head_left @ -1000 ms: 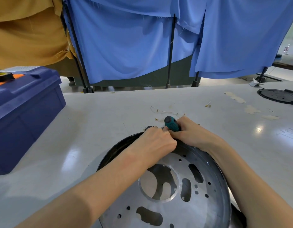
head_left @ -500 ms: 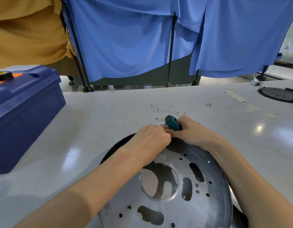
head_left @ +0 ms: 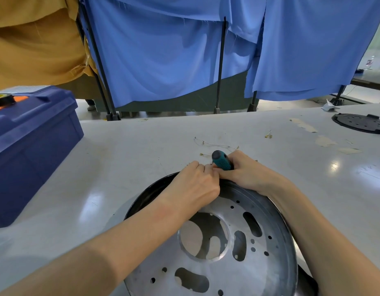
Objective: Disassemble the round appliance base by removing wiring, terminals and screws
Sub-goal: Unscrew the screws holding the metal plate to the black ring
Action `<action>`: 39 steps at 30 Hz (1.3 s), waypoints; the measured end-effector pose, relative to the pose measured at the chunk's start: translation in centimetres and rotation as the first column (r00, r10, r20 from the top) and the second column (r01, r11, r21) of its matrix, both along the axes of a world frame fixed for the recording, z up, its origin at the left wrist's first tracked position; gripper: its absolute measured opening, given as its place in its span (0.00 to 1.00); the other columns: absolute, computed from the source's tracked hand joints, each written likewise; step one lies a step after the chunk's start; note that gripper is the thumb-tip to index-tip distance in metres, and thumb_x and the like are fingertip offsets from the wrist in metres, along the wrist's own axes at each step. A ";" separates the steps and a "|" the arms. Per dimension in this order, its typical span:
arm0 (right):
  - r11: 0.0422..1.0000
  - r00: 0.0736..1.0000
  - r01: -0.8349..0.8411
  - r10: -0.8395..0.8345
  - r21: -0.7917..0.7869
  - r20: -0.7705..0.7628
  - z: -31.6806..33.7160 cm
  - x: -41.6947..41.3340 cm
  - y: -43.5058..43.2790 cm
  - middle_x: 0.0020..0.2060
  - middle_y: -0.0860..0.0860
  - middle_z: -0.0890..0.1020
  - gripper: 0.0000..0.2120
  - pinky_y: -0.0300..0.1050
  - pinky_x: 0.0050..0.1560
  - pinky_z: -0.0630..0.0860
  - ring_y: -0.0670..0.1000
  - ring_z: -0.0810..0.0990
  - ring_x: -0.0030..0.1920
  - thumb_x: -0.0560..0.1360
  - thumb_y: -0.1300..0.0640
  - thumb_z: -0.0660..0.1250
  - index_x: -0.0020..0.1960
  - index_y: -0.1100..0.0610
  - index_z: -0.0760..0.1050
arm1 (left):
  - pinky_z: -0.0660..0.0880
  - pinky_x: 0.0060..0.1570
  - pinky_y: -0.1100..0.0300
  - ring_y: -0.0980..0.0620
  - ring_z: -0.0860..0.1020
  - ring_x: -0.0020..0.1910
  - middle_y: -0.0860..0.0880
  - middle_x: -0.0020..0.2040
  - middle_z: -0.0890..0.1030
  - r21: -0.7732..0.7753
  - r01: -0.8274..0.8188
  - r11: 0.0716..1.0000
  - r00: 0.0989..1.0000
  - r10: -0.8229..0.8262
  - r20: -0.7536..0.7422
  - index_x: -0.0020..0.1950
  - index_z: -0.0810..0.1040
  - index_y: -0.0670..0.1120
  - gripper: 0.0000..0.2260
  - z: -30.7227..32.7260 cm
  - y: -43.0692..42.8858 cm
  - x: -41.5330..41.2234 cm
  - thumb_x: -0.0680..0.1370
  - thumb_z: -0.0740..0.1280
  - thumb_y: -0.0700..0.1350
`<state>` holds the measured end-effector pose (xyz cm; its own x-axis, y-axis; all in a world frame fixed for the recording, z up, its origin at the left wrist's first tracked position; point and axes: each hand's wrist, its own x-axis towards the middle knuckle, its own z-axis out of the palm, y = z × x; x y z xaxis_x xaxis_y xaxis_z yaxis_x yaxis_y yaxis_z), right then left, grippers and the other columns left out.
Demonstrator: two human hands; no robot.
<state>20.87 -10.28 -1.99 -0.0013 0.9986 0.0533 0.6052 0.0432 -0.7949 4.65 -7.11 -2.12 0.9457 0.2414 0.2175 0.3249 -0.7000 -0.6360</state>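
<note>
The round appliance base [head_left: 231, 274] lies on the table [head_left: 120, 167], near edge. At its far rim the right hand [head_left: 246, 174] grips a screwdriver [head_left: 222, 162], whose handle tilts far-left and whose tip is hidden below. The left hand [head_left: 195, 184] touches it, fingers curled; I cannot tell what they hold. The blue box [head_left: 31, 150] at left is closed, so its contents are unseen.

Round metal appliance base [head_left: 227, 272], silver, black-rimmed, pierced with round and oblong holes. Ribbed plastic screwdriver handle [head_left: 222, 162], teal with a black cap. Plastic toolbox [head_left: 35, 142], navy (orange patch on lid). Hanging cloth curtains [head_left: 163, 50], bright blue; draped mustard cloth [head_left: 35, 50] alongside.
</note>
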 end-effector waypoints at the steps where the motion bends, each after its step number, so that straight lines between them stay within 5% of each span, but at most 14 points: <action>1: 1.000 1.000 -0.004 0.005 0.005 -0.007 0.0 0.0 0.0 0.30 0.54 0.69 0.17 0.36 0.31 0.64 0.47 0.65 0.30 0.78 0.55 0.67 0.38 0.67 0.73 | 0.70 0.30 0.63 0.55 0.76 0.28 0.52 0.31 0.78 0.006 0.002 1.000 1.000 -0.002 0.011 0.42 0.82 0.46 0.04 -0.4 0.0 -0.1 0.67 0.72 0.41; 4: 1.000 1.000 -0.010 0.011 0.018 -0.014 0.1 -0.1 -0.1 0.28 0.51 0.69 0.15 0.35 0.32 0.64 0.45 0.66 0.29 0.78 0.54 0.68 0.35 0.60 0.74 | 0.72 0.35 0.63 0.55 0.78 0.33 0.50 0.37 0.80 0.032 0.014 0.999 0.998 -0.016 0.065 0.47 0.81 0.45 0.08 -1.5 -0.2 -0.3 0.74 0.63 0.40; 7: 1.000 1.000 -0.004 0.004 0.015 0.003 0.1 -0.1 -0.1 0.31 0.54 0.71 0.16 0.41 0.36 0.66 0.48 0.68 0.33 0.78 0.54 0.67 0.40 0.68 0.75 | 0.73 0.34 0.64 0.55 0.79 0.32 0.50 0.36 0.81 0.027 -0.040 0.999 0.986 0.035 0.162 0.44 0.83 0.45 0.20 -0.9 -0.5 -0.2 0.73 0.51 0.38; 17: 1.000 0.999 0.011 -0.011 0.016 0.032 0.1 -0.2 -0.1 0.31 0.54 0.68 0.19 0.36 0.33 0.63 0.47 0.65 0.33 0.78 0.53 0.67 0.38 0.68 0.72 | 0.70 0.29 0.64 0.57 0.76 0.27 0.51 0.30 0.79 0.009 -0.095 0.995 0.977 0.091 0.191 0.39 0.84 0.44 0.21 -0.6 -0.9 0.3 0.71 0.50 0.39; 21: 1.000 1.000 -0.005 0.005 0.011 0.023 0.1 -0.2 0.0 0.34 0.57 0.72 0.18 0.43 0.38 0.66 0.51 0.68 0.36 0.78 0.53 0.67 0.44 0.70 0.75 | 0.71 0.32 0.64 0.57 0.78 0.31 0.52 0.34 0.80 0.031 -0.082 0.996 0.984 0.075 0.162 0.47 0.83 0.44 0.25 -1.3 -1.1 0.3 0.73 0.46 0.38; 32: 1.000 0.999 0.020 -0.020 0.007 0.041 0.2 -0.3 -0.1 0.33 0.57 0.71 0.20 0.39 0.33 0.66 0.52 0.67 0.34 0.78 0.52 0.67 0.45 0.71 0.74 | 0.68 0.29 0.65 0.58 0.76 0.27 0.51 0.30 0.78 0.067 -0.171 0.983 0.968 0.155 0.200 0.46 0.84 0.46 0.24 -0.7 -1.1 0.3 0.73 0.47 0.38; 34: 1.000 0.999 0.014 -0.014 0.009 0.034 0.2 -0.3 -0.1 0.34 0.61 0.72 0.19 0.46 0.37 0.69 0.58 0.67 0.35 0.78 0.53 0.67 0.45 0.71 0.75 | 0.68 0.28 0.64 0.57 0.75 0.26 0.51 0.29 0.78 0.068 -0.177 0.982 0.969 0.161 0.188 0.44 0.84 0.45 0.22 -0.6 -0.9 0.3 0.73 0.49 0.38; 36: 1.000 0.999 0.022 -0.022 0.001 0.034 0.3 -0.4 -0.3 0.33 0.61 0.70 0.19 0.51 0.38 0.67 0.58 0.66 0.35 0.78 0.53 0.67 0.43 0.71 0.73 | 0.67 0.26 0.63 0.56 0.74 0.24 0.51 0.28 0.77 0.060 -0.175 0.983 0.975 0.164 0.153 0.42 0.83 0.45 0.14 -0.5 -0.8 0.2 0.74 0.57 0.41; 39: 1.000 1.000 0.023 -0.023 0.010 0.018 0.3 -0.3 -0.3 0.27 0.52 0.66 0.17 0.42 0.33 0.61 0.48 0.63 0.30 0.78 0.55 0.67 0.34 0.61 0.69 | 0.66 0.23 0.64 0.55 0.73 0.21 0.52 0.26 0.76 0.019 -0.175 0.984 0.978 0.171 0.117 0.39 0.82 0.45 0.04 -0.1 -0.7 -0.1 0.66 0.73 0.43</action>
<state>20.59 -10.60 -1.68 0.0208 0.9978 0.0634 0.6201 0.0369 -0.7837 4.52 -7.77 -2.22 0.8586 0.3913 0.3312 0.5114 -0.6087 -0.6066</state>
